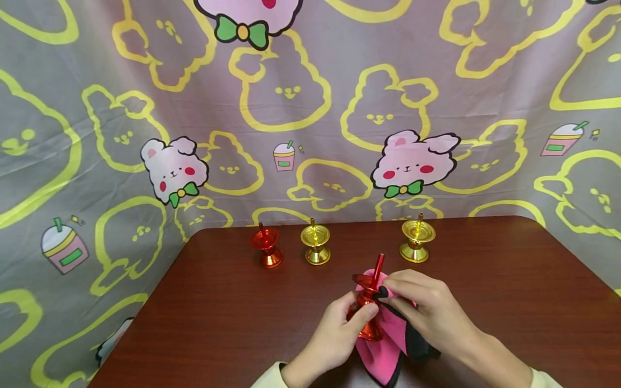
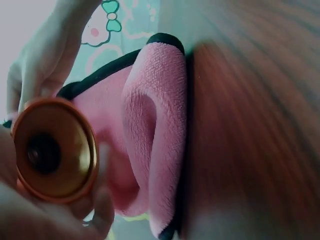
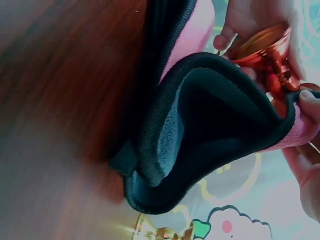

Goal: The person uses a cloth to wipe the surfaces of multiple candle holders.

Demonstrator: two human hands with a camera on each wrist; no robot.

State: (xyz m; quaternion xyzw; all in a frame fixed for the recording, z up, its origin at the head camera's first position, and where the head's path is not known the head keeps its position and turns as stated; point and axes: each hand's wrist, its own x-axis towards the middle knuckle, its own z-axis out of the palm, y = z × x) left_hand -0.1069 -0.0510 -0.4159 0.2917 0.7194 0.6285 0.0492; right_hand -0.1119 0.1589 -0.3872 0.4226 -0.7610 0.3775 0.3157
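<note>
My left hand [image 1: 339,328] grips a shiny red candle holder [image 1: 371,326] by its waist, tilted a little, its thin stem pointing up. In the left wrist view the hollow orange-gold underside of its base [image 2: 75,170] faces the camera. With my right hand [image 1: 432,307] I pinch a pink cloth [image 1: 380,358] with black edging against the holder's dish. The cloth hangs in folds below and behind the holder, and its dark side [image 3: 220,120] shows in the right wrist view. Part of the dish is hidden by the cloth and fingers.
On the brown table [image 1: 218,323] another red holder [image 1: 266,245] stands at the back left. A gold holder [image 1: 316,242] is beside it, and a second gold holder [image 1: 416,240] stands farther right. A patterned curtain [image 1: 310,140] hangs behind the table.
</note>
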